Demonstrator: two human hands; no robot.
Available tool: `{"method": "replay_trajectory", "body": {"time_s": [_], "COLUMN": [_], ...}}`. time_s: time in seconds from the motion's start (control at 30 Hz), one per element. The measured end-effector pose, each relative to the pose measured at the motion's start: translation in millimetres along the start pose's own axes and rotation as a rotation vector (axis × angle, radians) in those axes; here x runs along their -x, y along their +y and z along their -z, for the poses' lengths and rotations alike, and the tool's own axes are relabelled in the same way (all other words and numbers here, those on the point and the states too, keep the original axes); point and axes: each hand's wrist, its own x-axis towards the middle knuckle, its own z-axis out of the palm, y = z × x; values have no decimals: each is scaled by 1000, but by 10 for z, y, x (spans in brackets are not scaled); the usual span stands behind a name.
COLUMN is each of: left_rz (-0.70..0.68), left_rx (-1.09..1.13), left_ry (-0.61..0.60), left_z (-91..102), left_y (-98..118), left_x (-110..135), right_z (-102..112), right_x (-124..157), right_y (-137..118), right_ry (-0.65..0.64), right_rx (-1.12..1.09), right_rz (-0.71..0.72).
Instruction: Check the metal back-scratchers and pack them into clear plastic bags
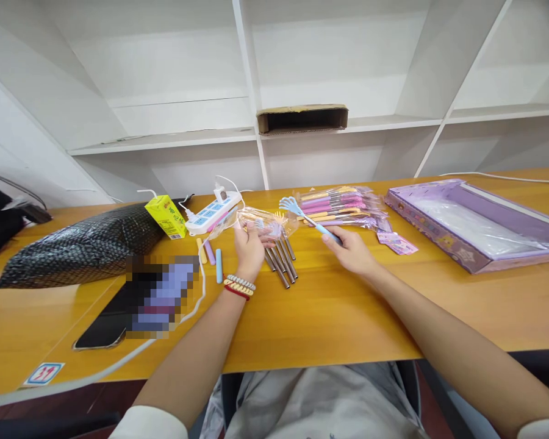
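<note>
Plastic bag (266, 217) is transparent and creased, so its edges are hard to make out; the left hand (251, 249) holds it, but the exact contact of each finger I cannot tell. The right hand (351, 250) is closed around the blue back scratcher (322, 230), hiding the lower end of its handle. From this grip, the shaft and claw extend forward and left, near the bag. Metal rods (281, 261) lie just beside the left hand, upper parts partly covered.

On the desk (320, 332), wrapped back scratchers (333, 202) lie between the power strip (214, 213), at left, and the box (432, 241), at right.
</note>
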Motion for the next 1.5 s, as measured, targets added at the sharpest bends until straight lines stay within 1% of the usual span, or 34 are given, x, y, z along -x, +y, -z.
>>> {"method": "replay_trajectory", "body": {"time_s": [0.1, 0.2, 0.3, 0.43, 0.63, 0.83, 1.07, 1.2, 1.33, 1.43, 1.5], "left_rz": [16, 78, 157, 234, 233, 227, 224, 232, 243, 248, 244], "left_rx": [78, 181, 244, 321, 429, 431, 404, 372, 338, 306, 280], "left_ry": [26, 23, -27, -101, -166, -184, -238, -297, -378, -442, -466], "left_z": [-15, -13, 4, 23, 5, -8, -1, -13, -28, -45, -58], "left_y": [30, 49, 79, 127, 138, 97, 101, 82, 36, 11, 8], "left_x": [8, 5, 5, 14, 18, 6, 34, 63, 96, 128, 154], "right_z": [33, 50, 54, 51, 33, -4, -16, -29, -42, -60, -80], "right_x": [-33, -60, -69, -64, -52, -50, -40, -31, -17, 4, 19], "right_y": [70, 166, 232, 243, 214, 236, 230, 207, 163, 122, 95], "right_ry": [8, 7, 7, -3, -46, -85, -117, -109, -85, -77, -52], "right_rx": [72, 129, 133, 102, 71, 74, 63, 76, 61, 24, -28], "right_rz": [32, 69, 91, 110, 117, 121, 174, 200, 189, 163, 112]}}
